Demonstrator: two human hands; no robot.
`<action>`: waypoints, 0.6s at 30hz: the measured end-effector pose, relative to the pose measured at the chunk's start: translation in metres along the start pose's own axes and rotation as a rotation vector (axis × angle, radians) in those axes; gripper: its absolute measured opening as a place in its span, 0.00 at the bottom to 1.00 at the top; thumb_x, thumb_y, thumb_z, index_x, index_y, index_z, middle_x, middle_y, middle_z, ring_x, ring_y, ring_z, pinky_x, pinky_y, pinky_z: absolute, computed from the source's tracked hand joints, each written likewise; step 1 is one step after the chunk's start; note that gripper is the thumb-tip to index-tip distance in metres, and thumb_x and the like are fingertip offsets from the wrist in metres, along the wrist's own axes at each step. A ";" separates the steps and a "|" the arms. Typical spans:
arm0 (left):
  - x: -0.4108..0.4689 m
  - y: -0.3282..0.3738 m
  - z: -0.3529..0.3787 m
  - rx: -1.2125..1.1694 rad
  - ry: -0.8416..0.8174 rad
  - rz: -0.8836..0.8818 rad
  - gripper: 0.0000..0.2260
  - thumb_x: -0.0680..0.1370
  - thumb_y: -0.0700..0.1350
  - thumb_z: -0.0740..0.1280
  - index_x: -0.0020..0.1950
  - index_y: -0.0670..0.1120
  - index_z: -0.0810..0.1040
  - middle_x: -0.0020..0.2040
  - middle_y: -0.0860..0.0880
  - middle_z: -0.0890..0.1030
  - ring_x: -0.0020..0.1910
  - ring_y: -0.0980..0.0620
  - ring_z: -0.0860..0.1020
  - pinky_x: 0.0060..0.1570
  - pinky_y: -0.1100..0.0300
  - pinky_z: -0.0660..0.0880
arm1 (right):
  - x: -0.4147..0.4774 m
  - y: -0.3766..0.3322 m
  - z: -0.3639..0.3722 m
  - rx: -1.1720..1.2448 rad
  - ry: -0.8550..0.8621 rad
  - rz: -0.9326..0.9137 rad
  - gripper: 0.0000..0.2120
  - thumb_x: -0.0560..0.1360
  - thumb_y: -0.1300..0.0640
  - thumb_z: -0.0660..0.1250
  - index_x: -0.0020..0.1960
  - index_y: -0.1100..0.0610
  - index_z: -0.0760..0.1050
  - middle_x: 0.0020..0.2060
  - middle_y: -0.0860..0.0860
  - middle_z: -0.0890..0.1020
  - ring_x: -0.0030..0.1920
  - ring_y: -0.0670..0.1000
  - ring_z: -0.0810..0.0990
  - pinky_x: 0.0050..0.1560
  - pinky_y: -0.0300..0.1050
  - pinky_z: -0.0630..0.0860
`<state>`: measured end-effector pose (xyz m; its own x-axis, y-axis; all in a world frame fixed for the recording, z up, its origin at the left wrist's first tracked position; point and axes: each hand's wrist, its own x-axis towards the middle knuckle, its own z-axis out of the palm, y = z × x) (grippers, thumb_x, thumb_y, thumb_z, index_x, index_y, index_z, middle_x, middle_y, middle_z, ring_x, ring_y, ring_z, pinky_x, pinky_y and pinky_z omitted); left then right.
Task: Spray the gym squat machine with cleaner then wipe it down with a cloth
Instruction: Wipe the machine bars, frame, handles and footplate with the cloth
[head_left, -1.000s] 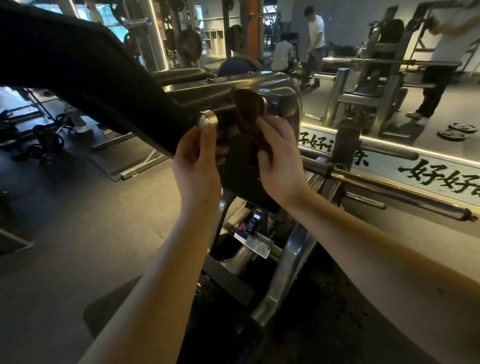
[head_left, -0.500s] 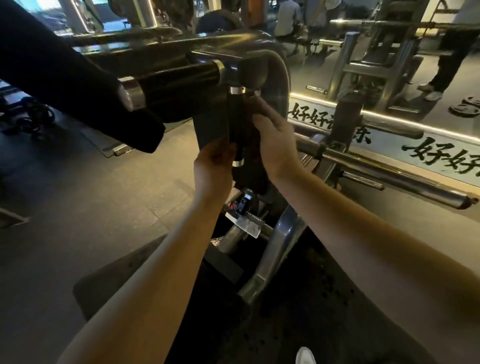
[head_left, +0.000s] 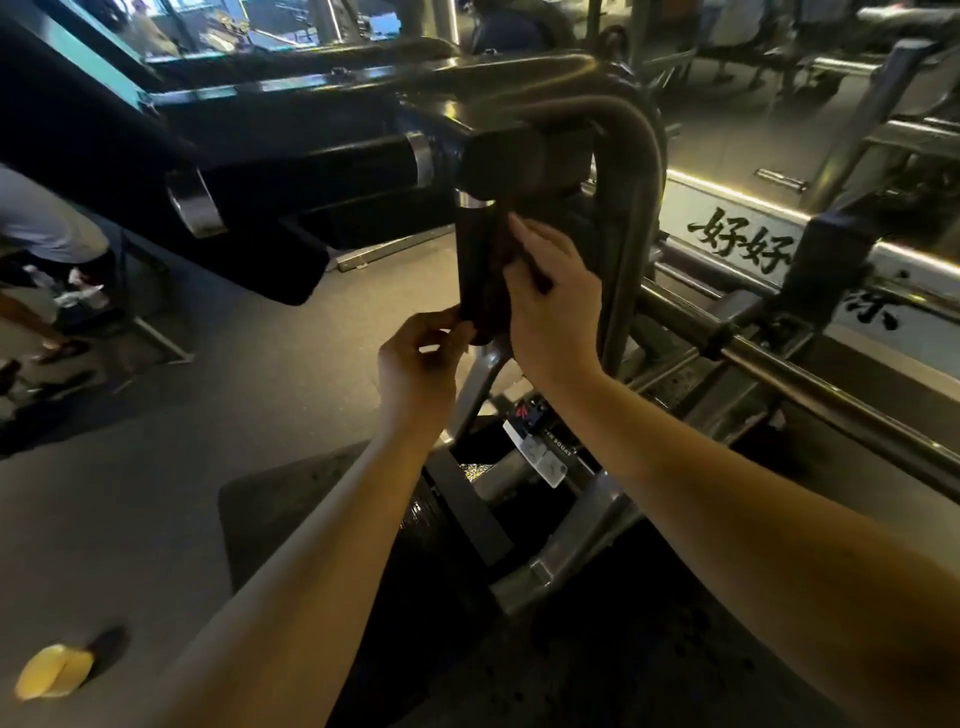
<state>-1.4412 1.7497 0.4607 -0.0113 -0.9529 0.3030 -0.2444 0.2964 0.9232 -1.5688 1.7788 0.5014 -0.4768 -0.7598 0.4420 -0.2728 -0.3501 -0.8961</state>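
My right hand (head_left: 553, 312) is closed over the dark cloth (head_left: 500, 254). It presses the cloth against the right side of the black handle (head_left: 475, 265), which hangs straight down from the curved frame of the squat machine (head_left: 631, 135). My left hand (head_left: 415, 369) sits just below and nearer, fingers curled, thumb and fingertips pinching the handle's bottom end. I cannot tell whether they catch the cloth too. A long steel bar (head_left: 810, 384) runs off to the right. On the floor (head_left: 156, 493) at near left lies a blurred yellow object (head_left: 52, 675).
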 end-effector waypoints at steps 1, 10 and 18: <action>0.001 -0.001 0.001 0.020 0.003 -0.008 0.07 0.80 0.42 0.72 0.51 0.55 0.81 0.46 0.62 0.83 0.42 0.67 0.80 0.45 0.67 0.78 | -0.008 0.014 -0.001 -0.017 -0.047 0.037 0.16 0.82 0.66 0.64 0.69 0.59 0.78 0.64 0.49 0.77 0.61 0.40 0.77 0.61 0.29 0.74; -0.005 0.005 -0.003 0.091 0.003 -0.016 0.07 0.79 0.48 0.73 0.46 0.59 0.78 0.45 0.61 0.82 0.45 0.68 0.79 0.44 0.75 0.73 | -0.032 0.033 -0.028 0.095 -0.052 0.380 0.13 0.83 0.62 0.65 0.54 0.44 0.81 0.43 0.45 0.85 0.40 0.46 0.87 0.39 0.36 0.81; -0.033 0.002 -0.008 0.040 -0.180 -0.047 0.08 0.80 0.50 0.72 0.57 0.51 0.79 0.51 0.55 0.82 0.48 0.60 0.80 0.45 0.70 0.77 | -0.057 0.018 -0.025 0.183 0.063 0.530 0.07 0.83 0.54 0.64 0.56 0.49 0.81 0.48 0.55 0.85 0.46 0.56 0.87 0.44 0.52 0.86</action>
<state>-1.4335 1.7819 0.4540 -0.1714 -0.9627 0.2094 -0.2872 0.2521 0.9241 -1.5671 1.8296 0.4608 -0.5596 -0.8254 -0.0744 0.1645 -0.0226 -0.9861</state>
